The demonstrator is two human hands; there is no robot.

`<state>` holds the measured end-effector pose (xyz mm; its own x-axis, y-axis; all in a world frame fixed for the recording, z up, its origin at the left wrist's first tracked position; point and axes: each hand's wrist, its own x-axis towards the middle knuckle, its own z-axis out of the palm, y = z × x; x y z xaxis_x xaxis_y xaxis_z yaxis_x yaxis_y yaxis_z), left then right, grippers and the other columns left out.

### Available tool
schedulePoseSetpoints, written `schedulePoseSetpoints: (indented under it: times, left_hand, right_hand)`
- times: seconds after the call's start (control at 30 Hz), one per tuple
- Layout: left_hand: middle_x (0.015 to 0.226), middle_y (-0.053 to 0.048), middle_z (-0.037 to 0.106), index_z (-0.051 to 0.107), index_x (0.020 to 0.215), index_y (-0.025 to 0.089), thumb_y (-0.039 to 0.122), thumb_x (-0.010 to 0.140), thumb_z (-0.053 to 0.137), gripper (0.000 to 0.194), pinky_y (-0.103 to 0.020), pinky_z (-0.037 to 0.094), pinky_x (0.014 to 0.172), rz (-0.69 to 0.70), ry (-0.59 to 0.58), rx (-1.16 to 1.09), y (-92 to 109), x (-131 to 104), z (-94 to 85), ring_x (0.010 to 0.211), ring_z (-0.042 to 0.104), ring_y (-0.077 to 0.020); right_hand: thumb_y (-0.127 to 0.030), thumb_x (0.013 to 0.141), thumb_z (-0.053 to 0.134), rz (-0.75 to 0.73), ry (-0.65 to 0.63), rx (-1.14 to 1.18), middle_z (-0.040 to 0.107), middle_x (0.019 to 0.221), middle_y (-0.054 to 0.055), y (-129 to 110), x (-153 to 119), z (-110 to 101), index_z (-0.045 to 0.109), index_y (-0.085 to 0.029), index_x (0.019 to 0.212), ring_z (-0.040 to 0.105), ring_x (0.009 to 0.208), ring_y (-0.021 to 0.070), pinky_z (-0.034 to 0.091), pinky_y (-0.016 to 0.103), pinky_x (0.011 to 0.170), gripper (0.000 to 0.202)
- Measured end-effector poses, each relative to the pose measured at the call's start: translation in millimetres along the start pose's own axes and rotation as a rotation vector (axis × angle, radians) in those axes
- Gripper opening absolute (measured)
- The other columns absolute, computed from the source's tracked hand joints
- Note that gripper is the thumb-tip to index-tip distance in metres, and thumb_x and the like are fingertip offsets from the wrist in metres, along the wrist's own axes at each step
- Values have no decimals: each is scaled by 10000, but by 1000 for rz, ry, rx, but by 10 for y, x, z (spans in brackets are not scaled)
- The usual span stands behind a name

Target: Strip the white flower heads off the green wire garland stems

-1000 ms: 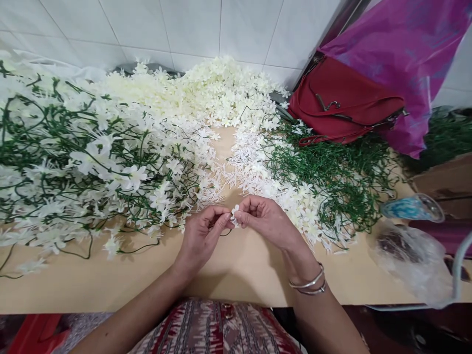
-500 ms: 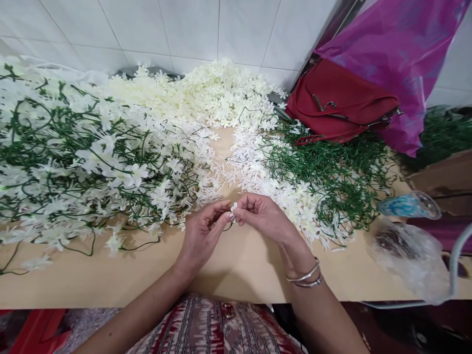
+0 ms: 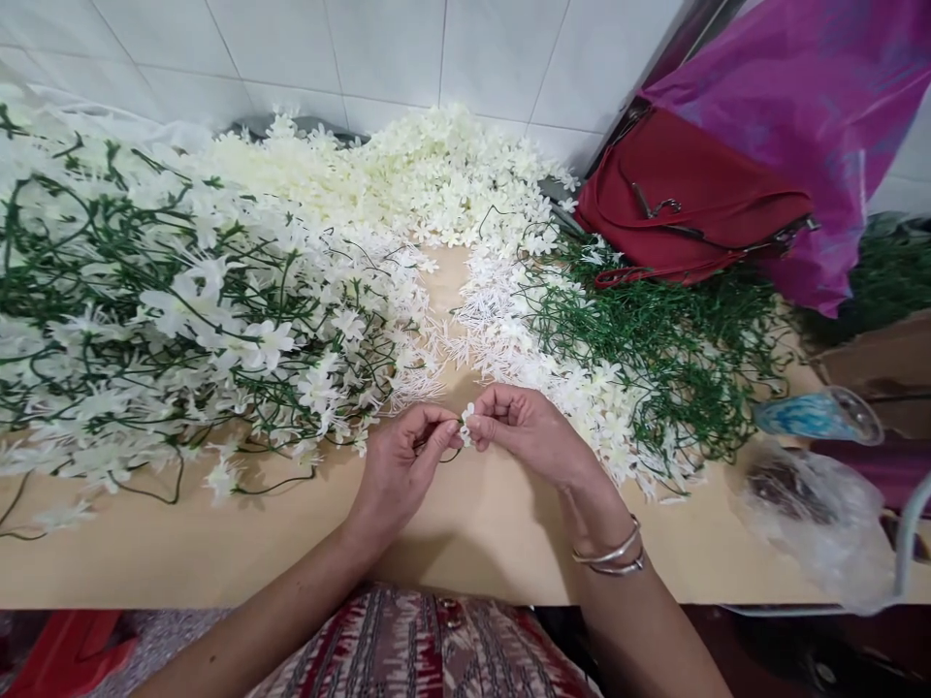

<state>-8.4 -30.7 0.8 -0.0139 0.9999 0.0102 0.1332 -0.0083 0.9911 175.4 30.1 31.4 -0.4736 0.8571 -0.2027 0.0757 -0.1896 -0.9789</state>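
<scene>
Table (image 3: pixel 465 543) set against tiled wall (image 3: pixel 378 48). Assembled flower stems (image 3: pixel 167 310) heaped across left half of table. Loose blossoms (image 3: pixel 407 174) piled at rear centre, against wall. Bare stems (image 3: pixel 655 349) spread right of centre, with handbag (image 3: pixel 684 204) behind them. Plastic sheet (image 3: pixel 815 87) behind and right of handbag. Clear bag (image 3: pixel 815 504) at near right edge of table. Left hand (image 3: pixel 400 465) and right hand (image 3: pixel 530 431) at near centre, fingertips meeting on small flower (image 3: pixel 466 421), in gap between the heaps.
</scene>
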Motion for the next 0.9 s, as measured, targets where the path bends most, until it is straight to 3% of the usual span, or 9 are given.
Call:
schedulePoseSetpoints:
  times: [0.53,0.77,0.9]
  left_hand:
    - [792,-21,766,719,934,201,309,997,626,156,-267,542,726,60,-9,114,-2,11,-19,743,706,-170]
    - [852,-33,751,701,960,185,347,1005,639,179,-258,556,725,26,-15,-101,35,15,19,795,737,-172]
    - [845,-17,718,705,1004,203,289,1017,644,106,-261,545,706,150,96,-37,234,-220,-128,755,698,-157]
  right_hand:
    - [-420,805,847,36,-4,9,688,648,-29,71,14,14,668,-206,760,660,630,136,522,281,641,283]
    - [-496,770,881,-3,-19,82,696,699,-24,52,15,-26,698,-206,816,662,666,136,528,287,688,347]
    - [-472,739,918,-67,138,153,712,764,-21,-11,-46,-133,738,-216,895,655,670,124,503,261,665,350]
